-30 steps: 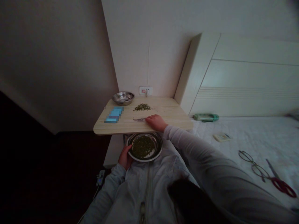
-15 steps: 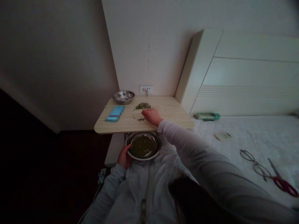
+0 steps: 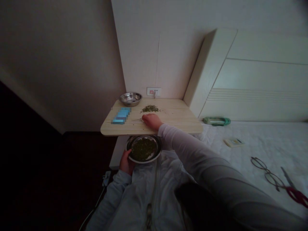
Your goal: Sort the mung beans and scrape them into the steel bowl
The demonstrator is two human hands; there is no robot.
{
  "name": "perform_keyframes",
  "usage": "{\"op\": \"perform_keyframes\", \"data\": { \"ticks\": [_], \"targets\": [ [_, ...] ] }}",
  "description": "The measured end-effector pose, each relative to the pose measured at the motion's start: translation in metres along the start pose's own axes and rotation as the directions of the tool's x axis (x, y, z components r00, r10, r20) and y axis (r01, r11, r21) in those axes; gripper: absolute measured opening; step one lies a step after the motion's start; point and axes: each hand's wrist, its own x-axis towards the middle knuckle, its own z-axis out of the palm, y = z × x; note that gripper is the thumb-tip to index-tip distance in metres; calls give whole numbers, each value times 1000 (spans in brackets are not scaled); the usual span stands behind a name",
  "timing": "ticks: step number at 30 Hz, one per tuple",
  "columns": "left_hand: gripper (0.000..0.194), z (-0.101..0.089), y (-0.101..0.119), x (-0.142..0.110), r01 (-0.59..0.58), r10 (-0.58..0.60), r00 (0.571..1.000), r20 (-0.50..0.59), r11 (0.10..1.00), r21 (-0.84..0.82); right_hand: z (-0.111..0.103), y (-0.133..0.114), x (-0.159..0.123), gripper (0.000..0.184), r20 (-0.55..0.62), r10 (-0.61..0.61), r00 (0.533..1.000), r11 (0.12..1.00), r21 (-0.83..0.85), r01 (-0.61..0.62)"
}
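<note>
The left hand [image 3: 126,163] grips the near left rim of a steel bowl [image 3: 158,148] of green grains, thumb over the edge (its other fingers are mostly hidden beneath), just in front of the table [image 3: 180,120]. Low over the tabletop, the right hand [image 3: 151,121] is closed, fingertips pinched on a thin pale implement [image 3: 136,120] pointing left, near a loose green pile [image 3: 150,108].

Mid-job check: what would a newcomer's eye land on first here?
Probably the bright blue, pixelated rectangle on the left of the wooden tabletop. Next, the steel bowl of green grains, held by the left hand below the tabletop's near edge. Then the red-handled scissors on the white bed, far right.
</note>
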Motion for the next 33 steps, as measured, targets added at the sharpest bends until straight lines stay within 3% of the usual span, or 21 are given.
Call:
{"op": "perform_keyframes", "data": {
  "ticks": [6, 13, 19, 24, 29, 33],
  "targets": [
    [15, 3, 2, -2, 25, -27, 996, -81, 999, -25, 1, -2, -2, 30, 0, -64, 998, 998, -9, 64],
    [15, -2, 0, 3, 34, -36, 996, -78, 999, -27, 6, 3, -11, 27, 2, -235, 972, 972, -15, 235],
    [13, -2, 1, 3, 46, -48, 996, -75, 998, -31, 5, 13, -25, 25, -8, -294, 956, 956, 12, 294],
    [12, 1, 2, 3, 46, -47, 998, -47, 999, -28, 4, 22, -31, 26, -78, -188, 979, 980, 50, 192],
    [11, -1, 1, 8, 40, -40, 999, -30, 999, -14, -5, 27, -33, 30, -192, -28, 981, 977, 203, 68],
    [9, -2, 1, 12, 44, -44, 998, -43, 999, 13, -12, 31, -36, 30, -132, 121, 984, 937, 344, -69]
  ]
}}
